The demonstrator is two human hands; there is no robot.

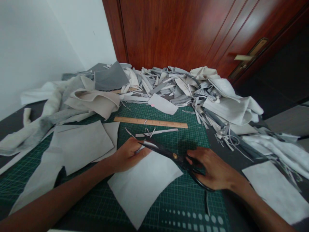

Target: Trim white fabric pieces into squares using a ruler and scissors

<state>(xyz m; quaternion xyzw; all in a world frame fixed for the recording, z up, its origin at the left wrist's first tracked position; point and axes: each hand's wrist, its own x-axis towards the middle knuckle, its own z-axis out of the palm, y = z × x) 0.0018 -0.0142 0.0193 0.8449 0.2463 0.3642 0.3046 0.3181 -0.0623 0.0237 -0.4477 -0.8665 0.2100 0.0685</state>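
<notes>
My right hand point(210, 167) is wrapped round the black handles of a pair of large scissors point(169, 153). The blades point left, along the top edge of a light grey fabric piece point(145, 187). Pinched at that edge is my left hand point(129, 156), its fingers closed on the fabric close to the blade tips. A thin strip curls up beside the left fingers. Below the hands the piece spreads over a green cutting mat point(185, 201). Just beyond them lie a narrow cut strip point(166, 131) and a wooden ruler point(149, 122).
A large heap of grey and white fabric scraps point(164, 83) runs along the back. Flat fabric pieces point(84, 141) lie at the left, and another pale piece point(275, 190) at the right. Behind stand a white wall and a reddish wooden door point(173, 32).
</notes>
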